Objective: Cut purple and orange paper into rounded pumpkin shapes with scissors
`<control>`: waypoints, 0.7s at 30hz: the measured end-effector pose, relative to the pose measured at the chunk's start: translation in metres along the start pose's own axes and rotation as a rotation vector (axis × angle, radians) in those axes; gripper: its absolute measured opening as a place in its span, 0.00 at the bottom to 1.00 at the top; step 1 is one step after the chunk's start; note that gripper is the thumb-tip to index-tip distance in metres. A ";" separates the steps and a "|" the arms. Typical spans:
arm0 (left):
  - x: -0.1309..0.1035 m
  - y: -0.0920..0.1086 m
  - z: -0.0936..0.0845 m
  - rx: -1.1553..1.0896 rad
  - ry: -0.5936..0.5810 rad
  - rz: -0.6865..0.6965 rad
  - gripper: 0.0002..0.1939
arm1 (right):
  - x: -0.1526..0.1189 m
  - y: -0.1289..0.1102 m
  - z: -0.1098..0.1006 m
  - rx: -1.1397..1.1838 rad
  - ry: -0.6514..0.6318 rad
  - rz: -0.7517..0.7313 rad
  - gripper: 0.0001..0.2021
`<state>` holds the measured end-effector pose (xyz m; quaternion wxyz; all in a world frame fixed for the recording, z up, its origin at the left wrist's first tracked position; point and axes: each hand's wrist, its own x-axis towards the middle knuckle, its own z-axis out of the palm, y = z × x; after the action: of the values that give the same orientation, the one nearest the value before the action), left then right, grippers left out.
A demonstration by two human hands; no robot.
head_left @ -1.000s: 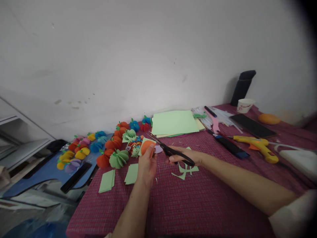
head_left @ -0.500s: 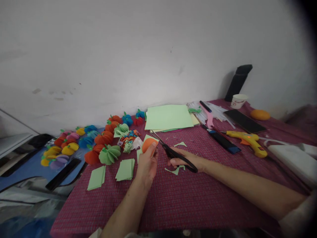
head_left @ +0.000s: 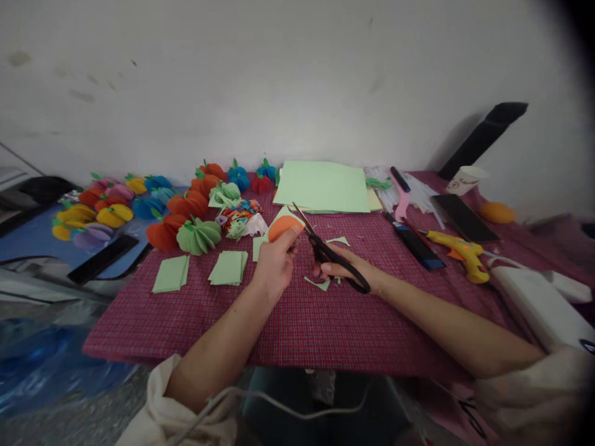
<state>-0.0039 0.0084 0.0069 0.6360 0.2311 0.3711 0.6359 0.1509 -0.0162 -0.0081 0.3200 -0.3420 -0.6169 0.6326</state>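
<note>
My left hand (head_left: 277,259) pinches a rounded orange paper piece (head_left: 281,227) with light green paper (head_left: 285,212) behind it. Black-handled scissors (head_left: 343,262) are in my right hand (head_left: 331,269), their blades pointing up and left along the right edge of the held paper. Whether the blades touch the paper I cannot tell. Thin green offcuts (head_left: 318,284) lie beneath and beside my right hand. Left of my hands are two small stacks of green paper rectangles, one nearer (head_left: 229,268) and one farther left (head_left: 170,274).
Paper pumpkins (head_left: 199,236) in several colours and a heap of coloured scraps (head_left: 239,217) stand at left. Large green sheets (head_left: 323,186) lie at the back. On the right are a box cutter (head_left: 416,244), a yellow glue gun (head_left: 460,251), a phone (head_left: 465,218) and a paper cup (head_left: 466,180).
The view has tilted downward, so the table sits higher and its front edge shows. My hands keep their grips on the paper and the scissors.
</note>
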 end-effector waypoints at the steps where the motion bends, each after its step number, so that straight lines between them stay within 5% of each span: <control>1: 0.000 0.000 0.000 0.004 -0.003 -0.003 0.09 | 0.000 0.000 0.000 0.003 0.006 0.006 0.17; 21: 0.001 -0.003 -0.001 0.012 -0.032 0.011 0.10 | 0.001 0.000 0.000 -0.064 0.036 -0.020 0.16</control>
<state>-0.0029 0.0085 0.0040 0.6371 0.2472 0.3634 0.6332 0.1501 -0.0156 -0.0078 0.3260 -0.3572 -0.6343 0.6032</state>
